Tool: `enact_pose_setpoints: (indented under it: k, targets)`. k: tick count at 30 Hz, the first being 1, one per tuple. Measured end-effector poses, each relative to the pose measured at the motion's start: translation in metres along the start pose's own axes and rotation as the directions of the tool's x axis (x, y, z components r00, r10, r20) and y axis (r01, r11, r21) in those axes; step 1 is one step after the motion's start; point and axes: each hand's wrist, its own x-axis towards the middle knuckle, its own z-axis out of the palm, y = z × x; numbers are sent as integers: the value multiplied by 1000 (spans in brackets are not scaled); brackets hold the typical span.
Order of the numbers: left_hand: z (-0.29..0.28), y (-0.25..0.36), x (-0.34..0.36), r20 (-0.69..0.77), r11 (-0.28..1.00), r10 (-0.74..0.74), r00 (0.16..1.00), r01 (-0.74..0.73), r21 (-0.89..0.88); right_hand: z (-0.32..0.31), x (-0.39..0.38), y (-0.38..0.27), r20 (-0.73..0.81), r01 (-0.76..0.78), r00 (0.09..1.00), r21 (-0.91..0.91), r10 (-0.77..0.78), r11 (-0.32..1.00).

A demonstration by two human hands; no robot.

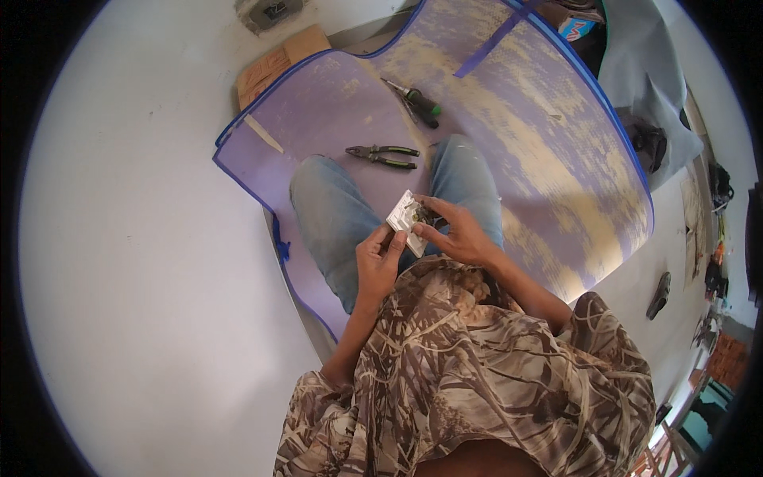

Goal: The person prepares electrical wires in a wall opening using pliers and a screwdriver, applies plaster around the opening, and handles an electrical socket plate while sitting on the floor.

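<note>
Over my lap I hold a small white plastic plate, which looks like the back of an electrical wall fitting with some metal parts. My left hand is closed on its lower left edge. The fingers of my right hand are closed round its right side, covering part of the metal. Beyond my knees, pliers with black and green handles lie on the purple mat. A screwdriver with a green and black handle lies farther off, beside another black-handled tool.
I sit on a worn purple mat with blue edging. Cardboard lies at its far left edge, near a wall box set in the white wall. A grey cover and dark bags are at the far right. One sandal rests on the floor.
</note>
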Motion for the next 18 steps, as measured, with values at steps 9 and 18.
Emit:
enact_pose_setpoints:
  k: [9, 18]
  targets:
    - [-3, -8, -11, -83, 997, -40, 996, 46, 67, 15, 2, 7, 111, -80, 991, 101, 69, 992]
    - [6, -22, -10, -190, 977, -137, 972, 101, -191, 35, 3, 12, -71, -76, 993, 171, 89, 982]
